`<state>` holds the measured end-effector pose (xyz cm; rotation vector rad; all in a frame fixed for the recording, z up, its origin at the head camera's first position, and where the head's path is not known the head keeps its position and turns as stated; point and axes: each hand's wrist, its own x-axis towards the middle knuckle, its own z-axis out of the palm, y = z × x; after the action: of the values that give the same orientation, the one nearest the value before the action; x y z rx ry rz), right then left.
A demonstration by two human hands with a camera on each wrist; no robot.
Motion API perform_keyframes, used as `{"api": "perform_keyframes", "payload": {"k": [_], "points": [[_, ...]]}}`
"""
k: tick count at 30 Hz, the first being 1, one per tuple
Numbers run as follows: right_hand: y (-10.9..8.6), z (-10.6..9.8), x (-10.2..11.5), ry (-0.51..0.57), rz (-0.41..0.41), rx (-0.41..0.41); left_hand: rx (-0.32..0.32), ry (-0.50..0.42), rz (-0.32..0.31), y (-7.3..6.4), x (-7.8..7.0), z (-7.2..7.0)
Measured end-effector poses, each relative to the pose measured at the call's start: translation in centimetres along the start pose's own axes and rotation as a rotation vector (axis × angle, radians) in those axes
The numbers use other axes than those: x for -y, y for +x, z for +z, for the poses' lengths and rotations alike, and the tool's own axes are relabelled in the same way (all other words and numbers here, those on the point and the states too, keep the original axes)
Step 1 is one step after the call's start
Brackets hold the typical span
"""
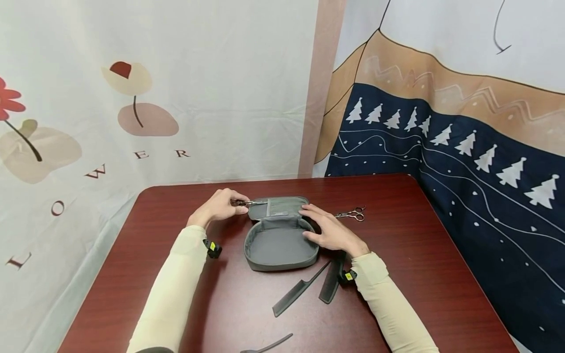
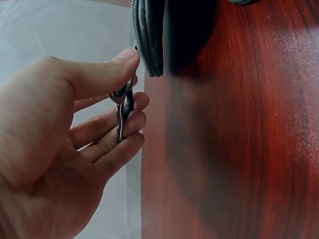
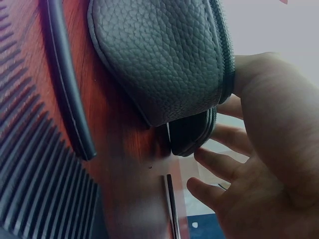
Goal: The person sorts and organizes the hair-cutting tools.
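Observation:
A grey zippered case (image 1: 282, 265) lies unfolded on the table, its lid (image 1: 289, 205) turned back on the far side. With thumb and fingers my left hand (image 1: 220, 205) pinches a pair of scissors (image 2: 120, 119) by the handles. The blades point right and overlap the mesh pocket on the lid's left part. My right hand (image 1: 333, 231) is at the case's right side, fingers extended. In the right wrist view, its fingertips touch the lid's edge and the thumb reaches behind the zippered rim, where its tip is hidden.
Another pair of scissors (image 1: 355, 214) lies right of the lid. In front of the case are a tailed comb (image 1: 293, 297) and a wide dark comb (image 1: 330, 287), partly under my right forearm. A thin dark handle (image 1: 273, 344) shows at the bottom edge. Printed curtains hang behind the table.

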<state>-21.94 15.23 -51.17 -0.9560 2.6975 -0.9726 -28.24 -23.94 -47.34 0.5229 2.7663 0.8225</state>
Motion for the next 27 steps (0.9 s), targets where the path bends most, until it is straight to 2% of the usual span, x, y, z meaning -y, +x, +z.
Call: {"api": "perform_keyframes", "payload": {"k": [5,15,23,27], "points": [[0.0,0.0,-0.1,0.002,0.002,0.002,0.016,-0.003,0.023,0.4,-0.3,-0.1],[0.1,0.1,-0.2,-0.003,-0.003,0.000,0.025,0.010,-0.014,0.9,-0.8,0.2],[0.1,0.0,-0.2,-0.010,-0.011,-0.004,0.010,0.009,0.000,1.3,-0.9,0.3],[0.2,0.1,-0.4,-0.010,-0.005,-0.001,0.025,0.009,-0.004,1.5,-0.9,0.2]]}}
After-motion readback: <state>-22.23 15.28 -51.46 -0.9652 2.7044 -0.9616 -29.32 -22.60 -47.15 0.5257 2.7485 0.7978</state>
